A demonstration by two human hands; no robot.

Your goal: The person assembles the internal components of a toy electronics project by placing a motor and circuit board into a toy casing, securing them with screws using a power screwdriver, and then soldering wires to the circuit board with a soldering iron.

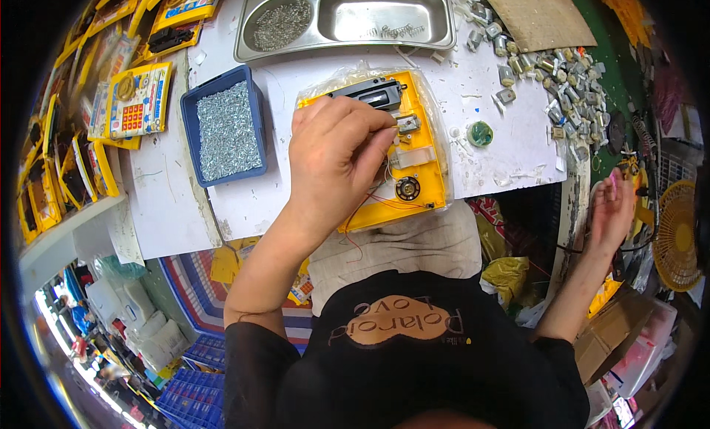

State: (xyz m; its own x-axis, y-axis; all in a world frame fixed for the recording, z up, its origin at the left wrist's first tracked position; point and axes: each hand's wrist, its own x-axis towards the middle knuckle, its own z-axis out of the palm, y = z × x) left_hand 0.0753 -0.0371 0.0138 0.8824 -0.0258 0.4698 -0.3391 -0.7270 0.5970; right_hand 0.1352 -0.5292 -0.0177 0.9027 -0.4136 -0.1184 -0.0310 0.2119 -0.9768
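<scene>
My left hand (333, 144) is bent over an open yellow plastic housing (425, 181), thumb and fingers pinched together at its middle. What they pinch is hidden under the fingers. In the housing lie a dark grey box-shaped part (381, 94), a small silver motor (408, 123) beside my fingertips, a round black part (407, 188) and thin red wires. A clear plastic bag (441, 133) lies under the housing. Past the table's right edge my right hand (614, 211) is raised with its fingers loosely apart, near a dark coiled cord (646, 137). A pink spot shows at its fingertips.
A blue bin (264, 126) of small screws stands left of the housing. Behind is a steel tray (310, 53) with springs. Many small motors (569, 89) are heaped at the right, near a green round lump (480, 134). Yellow toy housings (137, 103) are stacked at the left.
</scene>
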